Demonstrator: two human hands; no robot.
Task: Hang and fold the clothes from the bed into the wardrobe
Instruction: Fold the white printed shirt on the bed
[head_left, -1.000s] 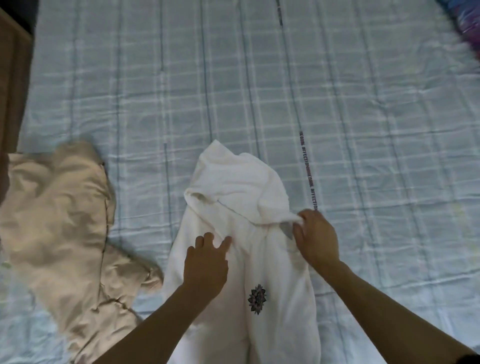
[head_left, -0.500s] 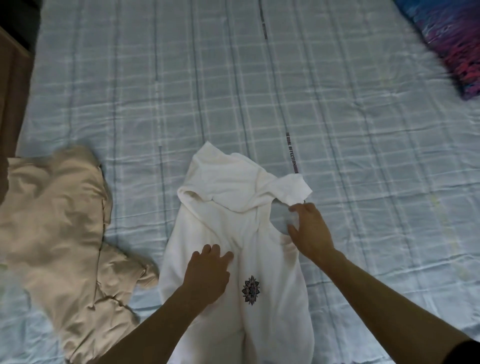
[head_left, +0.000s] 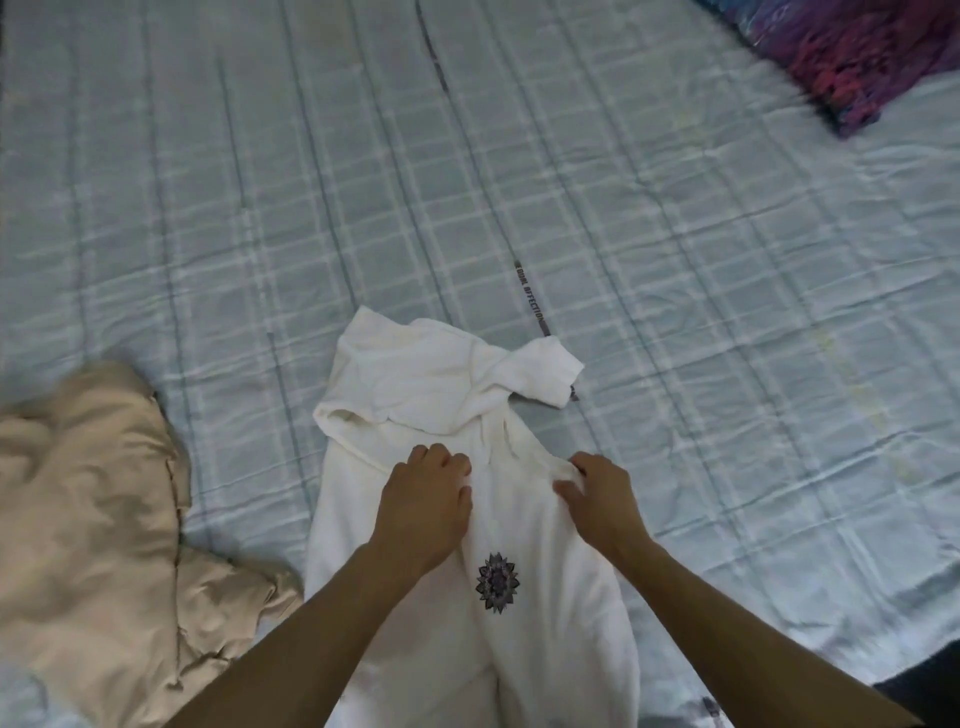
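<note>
A white hooded top (head_left: 426, 384) with a small dark flower emblem lies lengthwise on the bed, hood pointing away from me, one short sleeve sticking out to the right. My left hand (head_left: 423, 506) rests on its chest with fingers curled into the fabric. My right hand (head_left: 597, 493) pinches the cloth at the right shoulder edge. A beige garment (head_left: 98, 525) lies crumpled on the bed to the left.
The bed (head_left: 675, 260) is covered by a pale blue checked sheet. A purple and red patterned cloth (head_left: 857, 57) lies at the far right corner. A dark patch of floor shows at the lower right.
My right hand let go of the sleeve, which now lies out to the right, and took hold of the shoulder edge. My left hand's fingers curled into the chest fabric.
</note>
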